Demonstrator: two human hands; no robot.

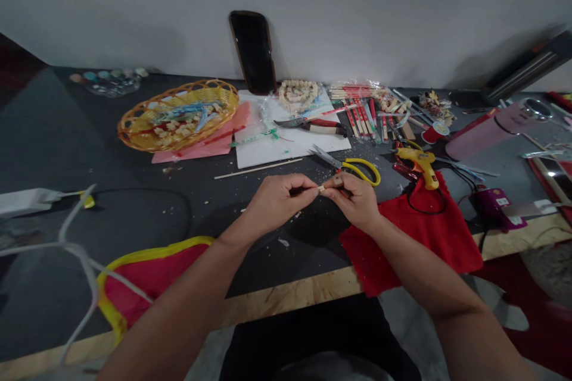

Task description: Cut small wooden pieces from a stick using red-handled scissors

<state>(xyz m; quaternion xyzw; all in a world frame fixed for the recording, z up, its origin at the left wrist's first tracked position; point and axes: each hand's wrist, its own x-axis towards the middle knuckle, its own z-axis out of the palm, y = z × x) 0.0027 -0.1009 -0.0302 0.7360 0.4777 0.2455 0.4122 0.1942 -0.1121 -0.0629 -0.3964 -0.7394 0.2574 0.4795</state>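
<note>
My left hand (pixel 286 199) and my right hand (pixel 353 197) meet over the dark tabletop, thumbs and fingers pinched together. Between the fingertips of both is a small pale wooden piece (pixel 321 189), mostly covered by them. Another bit of wood seems to show at the right hand's knuckles, too small to name. Just beyond the right hand lie scissors (pixel 364 168) with yellow handles, blades spread. A thin wooden stick (pixel 257 169) rests on the table past the left hand. Pliers (pixel 319 125) with red and white handles lie on a white sheet (pixel 254 155) farther back.
A wicker basket (pixel 134 140) holding small pieces stands back left. A phone (pixel 254 50) leans on the wall. At right are a yellow glue gun (pixel 420 164), a red cloth (pixel 438 232) and a pink flask (pixel 496 131). White cables (pixel 84 256) cross the left side.
</note>
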